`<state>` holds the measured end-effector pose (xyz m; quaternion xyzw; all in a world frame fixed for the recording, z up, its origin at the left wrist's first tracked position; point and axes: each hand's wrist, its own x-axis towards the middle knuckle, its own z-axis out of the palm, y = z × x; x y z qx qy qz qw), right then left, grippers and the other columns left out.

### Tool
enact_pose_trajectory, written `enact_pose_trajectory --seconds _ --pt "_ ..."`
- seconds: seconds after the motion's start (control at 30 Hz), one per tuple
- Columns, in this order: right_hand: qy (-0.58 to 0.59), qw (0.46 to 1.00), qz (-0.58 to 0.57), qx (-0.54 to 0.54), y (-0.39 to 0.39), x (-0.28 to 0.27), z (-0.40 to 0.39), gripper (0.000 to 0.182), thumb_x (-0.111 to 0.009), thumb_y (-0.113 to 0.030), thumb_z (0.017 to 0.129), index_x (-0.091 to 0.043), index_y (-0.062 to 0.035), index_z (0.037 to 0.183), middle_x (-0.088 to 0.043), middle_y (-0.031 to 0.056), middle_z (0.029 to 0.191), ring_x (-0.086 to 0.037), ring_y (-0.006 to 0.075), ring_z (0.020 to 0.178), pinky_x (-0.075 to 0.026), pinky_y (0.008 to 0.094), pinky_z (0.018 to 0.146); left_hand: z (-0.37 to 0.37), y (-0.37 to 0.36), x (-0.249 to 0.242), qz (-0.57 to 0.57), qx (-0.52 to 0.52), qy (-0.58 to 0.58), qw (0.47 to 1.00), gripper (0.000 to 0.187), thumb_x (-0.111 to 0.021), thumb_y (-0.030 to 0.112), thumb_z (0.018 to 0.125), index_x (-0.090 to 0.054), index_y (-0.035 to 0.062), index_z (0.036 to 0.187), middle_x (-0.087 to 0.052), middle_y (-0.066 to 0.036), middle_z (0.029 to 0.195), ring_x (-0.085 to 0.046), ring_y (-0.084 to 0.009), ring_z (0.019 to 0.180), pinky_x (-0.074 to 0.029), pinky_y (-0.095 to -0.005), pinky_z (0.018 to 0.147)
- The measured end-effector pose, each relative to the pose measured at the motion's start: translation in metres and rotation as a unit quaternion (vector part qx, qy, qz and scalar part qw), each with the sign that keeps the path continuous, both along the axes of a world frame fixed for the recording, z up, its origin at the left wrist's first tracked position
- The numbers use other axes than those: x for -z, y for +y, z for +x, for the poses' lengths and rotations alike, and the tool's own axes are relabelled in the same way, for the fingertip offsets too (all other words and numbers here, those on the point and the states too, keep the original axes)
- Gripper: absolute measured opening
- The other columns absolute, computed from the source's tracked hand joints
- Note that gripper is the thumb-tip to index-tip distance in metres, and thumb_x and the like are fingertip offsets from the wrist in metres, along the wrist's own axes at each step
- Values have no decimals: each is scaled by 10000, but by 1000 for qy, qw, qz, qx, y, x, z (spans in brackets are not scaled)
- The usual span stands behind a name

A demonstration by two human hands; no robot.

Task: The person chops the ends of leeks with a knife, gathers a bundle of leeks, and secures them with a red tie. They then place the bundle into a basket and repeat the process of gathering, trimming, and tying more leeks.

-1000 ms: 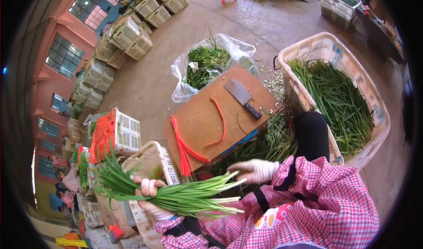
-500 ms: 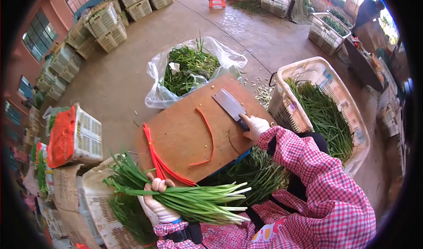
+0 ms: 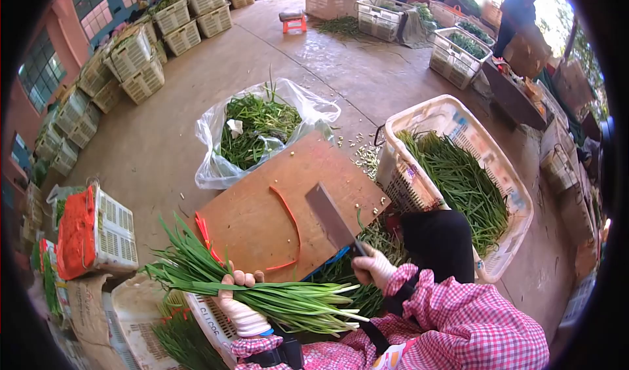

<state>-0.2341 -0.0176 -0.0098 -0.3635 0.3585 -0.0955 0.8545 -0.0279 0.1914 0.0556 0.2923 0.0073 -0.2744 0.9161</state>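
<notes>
My left hand [image 3: 237, 299], bandaged in white wrap, is closed round a bunch of long green chives [image 3: 295, 300]; their pale stem ends point right and the leaves fan out left. My right hand [image 3: 373, 267], also wrapped, grips a cleaver [image 3: 329, 216] by its dark handle. The broad blade is tilted up and left, over the right part of a brown wooden board [image 3: 246, 216]. One curved red strip [image 3: 295, 221] lies on this board. Several more red strips [image 3: 207, 233] lie at its left edge, partly behind the leaves.
Beyond the board sits a clear plastic bag [image 3: 206, 163] of green trimmings. A white crate [image 3: 524, 206] of greens stands right, near cut bits [image 3: 367, 157] on the floor. At left are a red-draped crate [image 3: 118, 232] and stacked crates [image 3: 134, 55]. A person [image 3: 517, 16] stands far right.
My right hand has lifted the cleaver off the board and drawn it back toward me. My left hand keeps hold of the chives, which now cover more of the red strips. The view has shifted.
</notes>
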Motion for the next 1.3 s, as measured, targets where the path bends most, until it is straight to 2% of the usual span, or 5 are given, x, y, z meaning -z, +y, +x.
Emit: enact_pose_trajectory --seconds 0.23,0.4,0.7,1.13,1.3 --pt "91 973 -141 161 -45 6 -9 455 -592 -30 769 -517 -62 1217 -459 -5 576 -368 98 381 -289 266 342 -1 2 3 52 -47 50 996 299 -549 244 907 -574 69 1148 -485 51 683 -498 -131 642 -486 -413 822" --pt "88 871 -440 200 -123 57 20 502 -615 -44 845 -461 -25 1323 -609 95 1118 -545 165 1024 -415 283 923 0 12 -6 91 -105 88 986 223 -553 243 902 -594 90 1059 -585 17 693 -557 -149 629 -510 -417 791" --pt "282 621 -731 -21 -127 33 74 524 -662 -263 801 -478 -182 1285 -632 160 1022 -630 355 884 -493 445 776 11 21 -10 78 -145 138 977 166 -590 140 862 -620 70 1009 -596 -26 681 -582 -180 601 -536 -496 747" --pt "371 542 -707 -261 -121 -10 89 507 -646 -359 780 -540 -120 1214 -650 166 983 -633 331 928 -496 428 806 10 31 -8 13 -119 133 984 152 -533 129 897 -588 81 1030 -589 -26 722 -581 -192 658 -485 -526 876" --pt "309 571 -741 -170 -115 -18 99 362 -626 -348 776 -651 -104 1042 -657 160 936 -638 333 895 -509 421 789 12 35 1 18 -135 147 980 146 -544 159 893 -583 75 1005 -588 -30 704 -583 -199 644 -499 -524 844"
